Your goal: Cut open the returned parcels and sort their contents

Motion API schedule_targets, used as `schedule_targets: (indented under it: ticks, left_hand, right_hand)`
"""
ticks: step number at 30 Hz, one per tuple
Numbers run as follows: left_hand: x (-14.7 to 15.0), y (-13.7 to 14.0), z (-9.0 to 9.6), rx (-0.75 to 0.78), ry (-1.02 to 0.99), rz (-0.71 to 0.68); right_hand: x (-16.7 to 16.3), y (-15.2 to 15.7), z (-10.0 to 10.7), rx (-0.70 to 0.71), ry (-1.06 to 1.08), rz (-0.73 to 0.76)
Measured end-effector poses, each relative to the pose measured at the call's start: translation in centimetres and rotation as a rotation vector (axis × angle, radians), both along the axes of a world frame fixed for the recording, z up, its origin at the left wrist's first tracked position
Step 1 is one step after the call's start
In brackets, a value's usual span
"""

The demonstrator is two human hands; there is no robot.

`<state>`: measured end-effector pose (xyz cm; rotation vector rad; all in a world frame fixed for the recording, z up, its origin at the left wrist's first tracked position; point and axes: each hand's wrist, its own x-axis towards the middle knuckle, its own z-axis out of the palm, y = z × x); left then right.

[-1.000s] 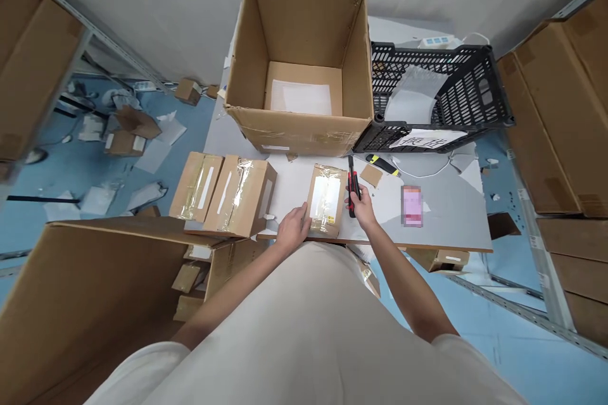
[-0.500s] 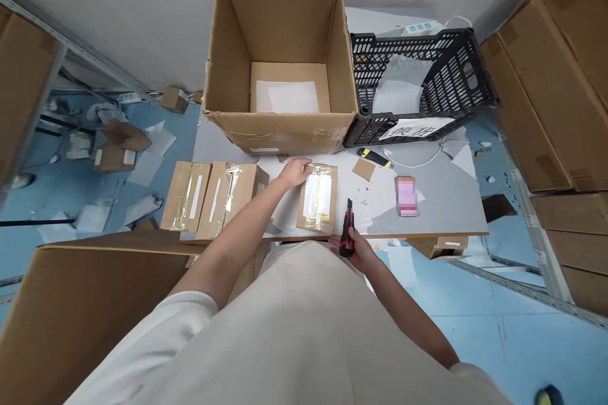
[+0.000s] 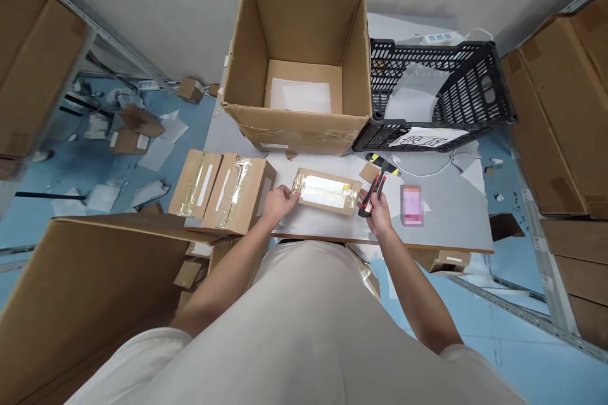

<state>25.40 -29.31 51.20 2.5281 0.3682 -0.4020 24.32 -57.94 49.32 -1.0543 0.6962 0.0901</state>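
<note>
1. On the grey table (image 3: 441, 228), centre front: small cardboard parcel (image 3: 327, 191), flat, brown, wrapped in glossy clear tape, white label strip along the top face, yellow mark at the label's right end. Long axis runs left-right, slightly skewed.
2. Left hand (image 3: 280, 201) is at the parcel's left end, fingers curled against that edge, touching it. Loose hold at most; can't tell if it's a real clamp.
3. Right hand (image 3: 379, 212) is closed around a red-and-black utility knife (image 3: 373, 195), tip aimed up-left, just beside the parcel's right end. Blade contact with the tape: can't tell.
4. Left of the parcel: two more taped boxes (image 3: 223, 191), side by side, touching each other, near the left hand.
5. Behind the parcel: big open carton (image 3: 299, 126) with white paper on its floor; black plastic crate (image 3: 475, 95) to its right, white sheets inside.
6. Right of the knife: cardboard scrap (image 3: 368, 173), yellow-black cutter (image 3: 384, 164), blurred pink item (image 3: 411, 205), all lying apart.
7. Delta vs 0.5 s ago: parcel was lengthwise away from the body, now turned roughly a quarter turn. Left hand moved from its far corner to its left end. Right hand with knife came up from the table's near edge to the parcel's right end.
</note>
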Motion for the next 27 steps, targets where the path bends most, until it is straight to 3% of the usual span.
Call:
schedule_targets:
  ticks: [4, 8, 11, 14, 16, 22, 27]
  left_hand:
    - [-2.4, -0.5, -0.5, -0.030, 0.016, 0.056]
    - [-2.1, -1.0, -0.7, -0.044, -0.226, 0.021]
    - [-0.8, -1.4, -0.3, -0.037, -0.357, -0.196]
    - [0.9, -2.1, 0.0, 0.027, -0.316, -0.465]
    - [1.7, -2.6, -0.1, 0.081, -0.273, -0.565]
    - [2.2, -3.2, -0.8, 0.106, -0.247, -0.573]
    - [2.2, -3.2, -1.2, 0.060, -0.294, -0.535]
  right_hand:
    - [3.1, 0.9, 0.1, -0.124, -0.100, 0.098]
    - [3.1, 0.0, 0.5, -0.321, -0.128, 0.212]
    - [1.0, -1.9, 1.4, -0.579, -0.069, 0.364]
    - [-1.6, -3.3, 2.7, -0.785, 0.006, 0.554]
    - [-3.0, -3.6, 3.6, -0.859, 0.030, 0.627]
    - [-3.8, -2.9, 5.7, -0.995, -0.004, 0.683]
    - [-3.5, -2.3, 7.4, -1.209, -0.040, 0.816]
